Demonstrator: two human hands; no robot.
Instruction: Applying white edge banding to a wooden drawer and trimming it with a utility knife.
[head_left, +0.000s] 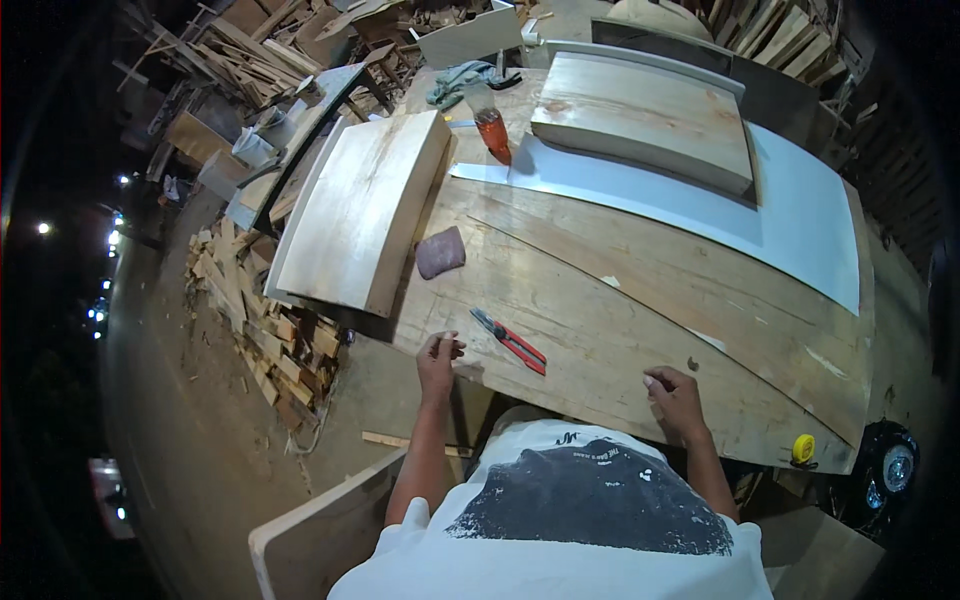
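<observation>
My left hand (438, 364) is over the table's near edge with its fingers loosely apart, holding nothing. Just to its right lies a red and black utility knife (512, 344) on the wooden tabletop (580, 350). Farther right, my right hand (678, 400) hovers at the same edge, fingers loosely bent and apart, with nothing visible in them. A small dark scrap (692, 364) lies just beyond it. Past the knife rests a folded purplish-brown sanding sheet (440, 253). A pale wooden drawer-like piece (360, 210) stands at the table's left side.
Another wooden piece (645, 120) sits on a white sheet (800, 220) at the far right. A bottle of orange liquid (491, 132) and a greenish cloth (460, 84) are at the back. A yellow tape measure (803, 449) is at the right corner. Wood offcuts (270, 350) cover the floor at left.
</observation>
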